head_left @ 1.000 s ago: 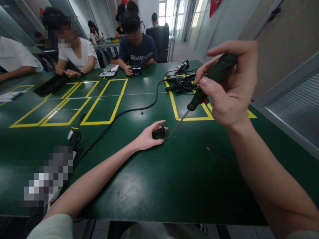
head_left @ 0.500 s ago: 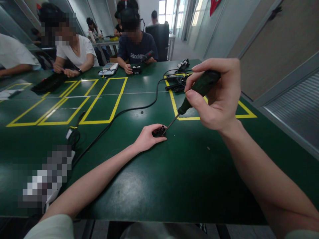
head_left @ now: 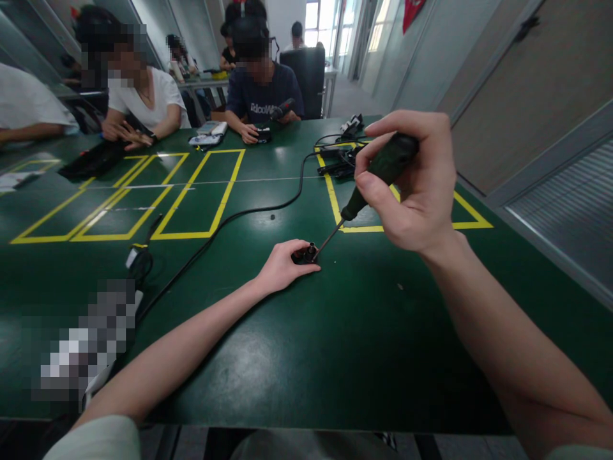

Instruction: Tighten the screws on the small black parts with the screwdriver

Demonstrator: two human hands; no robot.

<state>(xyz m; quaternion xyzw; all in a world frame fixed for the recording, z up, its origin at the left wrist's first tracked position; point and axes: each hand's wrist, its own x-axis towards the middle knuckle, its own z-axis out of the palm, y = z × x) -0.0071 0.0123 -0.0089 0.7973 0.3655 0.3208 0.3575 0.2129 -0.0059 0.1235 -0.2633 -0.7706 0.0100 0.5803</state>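
Your right hand (head_left: 424,198) is gripping the screwdriver (head_left: 387,165), its shaft slanting down and leftward from below your thumb. Your left hand (head_left: 282,265) is grasping the small black part (head_left: 311,252), which is sitting between thumb and fingers. The screwdriver's tip is meeting that part just inside your left fingertips.

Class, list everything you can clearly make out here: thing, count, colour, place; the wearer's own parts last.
table: one, green, foreground
small part: one, black, centre
screwdriver: one, dark green handle, tip at small part
long cable: one, black, mid-table
tape outlines: several, yellow, tabletop
heaped parts: several, black, far right
tray-like item: one, black, far left
pixelated item: one, mostly grey, near left
power tool: one, mostly black, far side
chair: one, black, background
people: six or more, light or dark tops, behind
left hand: one, bare, around small part
right hand: one, bare, around screwdriver handle
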